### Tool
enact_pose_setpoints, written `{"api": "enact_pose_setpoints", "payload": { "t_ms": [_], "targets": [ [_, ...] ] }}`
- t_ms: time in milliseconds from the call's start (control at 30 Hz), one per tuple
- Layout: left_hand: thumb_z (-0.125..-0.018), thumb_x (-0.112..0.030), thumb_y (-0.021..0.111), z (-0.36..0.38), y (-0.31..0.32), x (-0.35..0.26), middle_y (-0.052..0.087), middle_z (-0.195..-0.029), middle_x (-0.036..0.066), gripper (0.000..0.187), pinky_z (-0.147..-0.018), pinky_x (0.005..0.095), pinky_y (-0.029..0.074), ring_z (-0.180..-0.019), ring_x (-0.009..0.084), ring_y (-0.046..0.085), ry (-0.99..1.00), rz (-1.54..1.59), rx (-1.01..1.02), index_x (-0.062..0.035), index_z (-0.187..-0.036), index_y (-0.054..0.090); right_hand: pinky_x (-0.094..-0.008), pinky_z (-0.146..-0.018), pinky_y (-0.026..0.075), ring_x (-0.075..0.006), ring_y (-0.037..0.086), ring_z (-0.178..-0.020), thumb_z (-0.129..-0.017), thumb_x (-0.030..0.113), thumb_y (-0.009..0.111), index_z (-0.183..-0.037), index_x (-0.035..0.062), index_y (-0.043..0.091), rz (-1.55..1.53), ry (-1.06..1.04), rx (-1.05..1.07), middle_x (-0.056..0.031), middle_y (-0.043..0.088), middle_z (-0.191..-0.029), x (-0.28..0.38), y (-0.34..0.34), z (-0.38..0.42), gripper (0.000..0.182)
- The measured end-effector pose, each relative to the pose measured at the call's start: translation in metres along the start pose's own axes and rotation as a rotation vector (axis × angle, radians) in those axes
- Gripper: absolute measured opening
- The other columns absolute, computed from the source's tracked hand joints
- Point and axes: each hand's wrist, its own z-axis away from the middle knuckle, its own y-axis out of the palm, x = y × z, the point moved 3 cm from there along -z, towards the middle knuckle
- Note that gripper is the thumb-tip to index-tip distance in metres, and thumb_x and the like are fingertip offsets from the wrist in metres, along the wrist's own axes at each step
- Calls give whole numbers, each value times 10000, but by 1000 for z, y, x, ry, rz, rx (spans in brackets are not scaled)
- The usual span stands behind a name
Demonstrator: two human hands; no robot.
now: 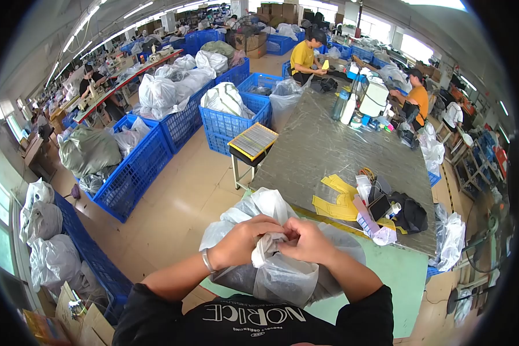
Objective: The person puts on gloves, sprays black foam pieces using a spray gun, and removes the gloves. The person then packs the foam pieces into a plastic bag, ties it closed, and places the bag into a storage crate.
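A large translucent plastic bag (pixel 285 282) with dark contents sits against my body on the pale green table (pixel 395 288). Its gathered, twisted neck (pixel 265 247) is bunched between my two hands. My left hand (pixel 247 241), with a silver bracelet at the wrist, is curled round the left side of the neck. My right hand (pixel 308 241) pinches the plastic from the right, thumb and fingers pressed together. Loose white plastic (pixel 271 205) rises behind the hands. What lies under the fingers is hidden.
Yellow pieces (pixel 337 199) and a dark cloth bundle (pixel 410 212) lie on the grey worktable (pixel 294 153). A small stand (pixel 254 141) adjoins its left edge. Blue crates (pixel 135 179) with stuffed bags line the left. Two people in yellow (pixel 301 57) and orange (pixel 419 101) tops work beyond.
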Motion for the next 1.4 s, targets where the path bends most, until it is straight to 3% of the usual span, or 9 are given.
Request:
{"api": "enact_pose_setpoints", "payload": {
  "t_ms": [167,333,433,500,633,700,800,900,1400],
  "targets": [
    [-677,-80,751,16,2,-16,530,-1181,163,615,-881,343,461,-1083,306,533,-7,-79,-60,-9,-1228,490,-366,-545,437,-259,607,-598,-668,243,738,-800,85,529,466,-23,-198,-73,598,-633,6,13,0,293],
    [-611,-507,755,73,-14,15,473,-1243,170,884,-1018,482,265,-1206,329,416,-194,-463,-86,-28,-1282,438,-367,-627,405,-276,586,-608,-632,270,754,-799,52,525,515,-217,14,-86,580,-641,36,-7,5,358],
    [-652,-511,725,94,-11,30,481,-1235,162,841,-1017,471,278,-1181,320,436,-346,-389,7,-24,-1277,441,-382,-654,379,-307,554,-617,-618,267,744,-793,30,525,612,-235,79,-110,564,-655,28,8,6,367],
    [-730,-449,675,84,-4,31,506,-1183,157,679,-1010,482,288,-1125,313,478,-281,-382,-12,-14,-1211,476,-379,-663,384,-308,563,-612,-635,279,729,-800,23,527,629,-173,67,-113,571,-657,10,23,5,364],
    [-743,-294,680,62,14,30,571,-975,165,398,-791,404,454,-921,337,570,-340,-305,-46,-8,-975,530,-379,-573,431,-312,569,-600,-607,128,719,-775,25,539,258,-57,23,-127,574,-653,8,22,4,266],
    [-724,-207,663,60,15,24,586,-748,144,224,-599,395,462,-702,336,588,-273,-199,-121,-32,-784,537,-282,-493,411,-131,535,-539,-624,135,765,-767,21,542,64,-32,13,-85,558,-629,13,25,7,288],
    [-715,-143,638,68,14,16,533,-569,121,157,-489,411,411,-566,334,553,-225,26,-137,-56,-643,529,-259,-541,425,-101,533,-599,-600,185,795,-815,2,551,90,25,58,-40,583,-684,26,28,23,373],
    [-705,-131,654,83,10,-1,537,-590,122,162,-485,395,406,-580,336,549,-150,155,-119,-51,-641,529,-254,-458,398,-71,487,-509,-612,173,817,-715,20,532,-44,-35,-10,-16,553,-592,63,44,25,339],
    [-691,-83,656,222,-148,5,482,-541,124,191,-443,370,363,-508,329,491,-90,194,-235,-44,-585,502,-236,-558,420,-64,515,-636,-611,168,794,-838,-1,552,-12,80,120,0,557,-717,148,211,-41,372]
  ]
}}
